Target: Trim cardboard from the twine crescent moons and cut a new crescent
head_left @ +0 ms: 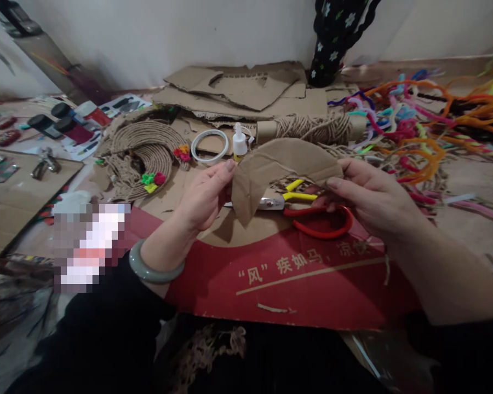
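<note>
A curved piece of brown cardboard (pixel 287 158) is stretched between my two hands, above a red printed cardboard sheet (pixel 304 284). My left hand (pixel 207 191) pinches its left end between thumb and fingers. At its right end, my right hand (pixel 365 194) grips the edge, thumb in front. Scissors with red handles (pixel 332 221) lie beneath the piece, beside a yellow-handled tool (pixel 299 196); both are partly covered. A white-capped glue bottle (pixel 239 143) stands just behind the piece, next to a roll of tape (pixel 209 146).
Left of centre lies a coiled twine shape (pixel 148 150) with coloured flowers. Behind are cardboard scraps (pixel 246 90), a twine roll (pixel 312 128) and a black flowered cup (pixel 334 41). Pipe cleaners (pixel 427 126) spread at right; paint jars (pixel 74 129) stand at left.
</note>
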`<state>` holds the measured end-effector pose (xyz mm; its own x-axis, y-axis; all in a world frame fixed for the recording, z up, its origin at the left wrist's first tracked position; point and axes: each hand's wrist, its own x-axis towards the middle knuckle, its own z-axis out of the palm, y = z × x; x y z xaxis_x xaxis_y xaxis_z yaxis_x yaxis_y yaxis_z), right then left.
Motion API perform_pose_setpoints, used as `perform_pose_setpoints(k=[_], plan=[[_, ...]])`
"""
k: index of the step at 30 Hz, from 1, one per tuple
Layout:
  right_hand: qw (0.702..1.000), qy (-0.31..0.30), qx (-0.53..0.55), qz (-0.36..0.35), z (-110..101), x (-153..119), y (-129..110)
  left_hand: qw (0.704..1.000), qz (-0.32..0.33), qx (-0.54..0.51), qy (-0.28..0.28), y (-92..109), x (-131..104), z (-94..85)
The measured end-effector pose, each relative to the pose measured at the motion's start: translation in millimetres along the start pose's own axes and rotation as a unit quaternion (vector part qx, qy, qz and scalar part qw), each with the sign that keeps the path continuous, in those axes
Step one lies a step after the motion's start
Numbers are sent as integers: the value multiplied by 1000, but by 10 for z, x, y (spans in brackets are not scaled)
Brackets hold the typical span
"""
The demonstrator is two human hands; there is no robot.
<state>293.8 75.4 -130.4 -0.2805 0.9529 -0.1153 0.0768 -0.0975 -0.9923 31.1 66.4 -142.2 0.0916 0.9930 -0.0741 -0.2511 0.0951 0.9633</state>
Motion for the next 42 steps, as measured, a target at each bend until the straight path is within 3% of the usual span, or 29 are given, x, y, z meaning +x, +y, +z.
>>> perform_pose_setpoints(k=[6, 9, 15, 23, 28, 31, 37, 42], plan=[[993, -35, -94, -61, 24, -1, 7, 998, -1, 69, -9, 33, 7, 9], [983, -22, -155, -99, 8, -7, 7, 996, 0, 92, -21, 50, 10, 4], [972, 4, -219, -90, -10, -38, 39, 995, 1, 100, -24, 49, -26, 42], [958, -61, -256, -115, 20, -68, 31, 992, 19, 126, -20, 45, -29, 39], [942, -87, -299, -127, -15, -60, 59, 989, -12, 144, -26, 90, -59, 85], [943, -71, -300, -127, -24, -57, 62, 991, -29, 127, -15, 90, -68, 112], [968, 20, -240, -73, -24, -32, 50, 994, -28, 101, 9, 65, -18, 60], [970, -17, -228, -78, -42, -11, 50, 991, -30, 127, -7, 52, -12, 35]])
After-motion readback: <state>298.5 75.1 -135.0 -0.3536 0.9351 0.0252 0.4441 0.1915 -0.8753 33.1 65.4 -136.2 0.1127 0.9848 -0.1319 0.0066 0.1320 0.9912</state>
